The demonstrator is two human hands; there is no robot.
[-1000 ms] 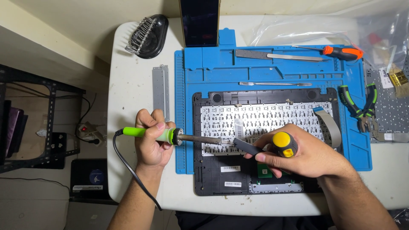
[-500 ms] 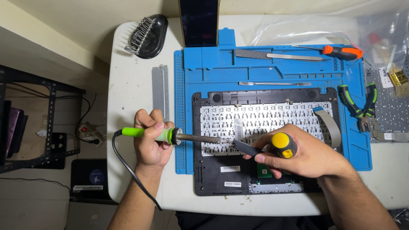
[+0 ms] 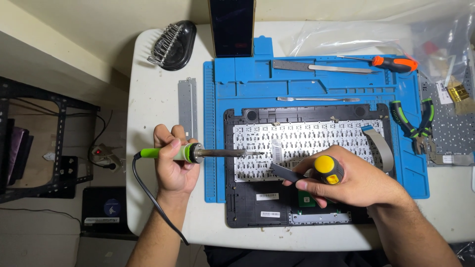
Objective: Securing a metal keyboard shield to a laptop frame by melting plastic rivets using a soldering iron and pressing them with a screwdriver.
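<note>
My left hand [image 3: 173, 163] grips a green-handled soldering iron [image 3: 198, 153]; its metal tip reaches over the left part of the bare keyboard backplate [image 3: 307, 136]. My right hand [image 3: 351, 180] holds a tool with a yellow-and-black handle [image 3: 328, 169], and its dark flat blade [image 3: 284, 172] points left onto the backplate near the iron's tip. The backplate sits in an upturned black laptop case [image 3: 247, 198] on a blue work mat [image 3: 316, 81].
On the mat's far part lie metal tweezers [image 3: 324, 67], a thin metal pry tool [image 3: 316, 99] and an orange screwdriver [image 3: 393, 63]. Green-handled pliers [image 3: 413, 123] rest at the right. A coil stand [image 3: 170, 44], a metal strip [image 3: 187, 106] and an upright phone [image 3: 231, 27] stand at left and back.
</note>
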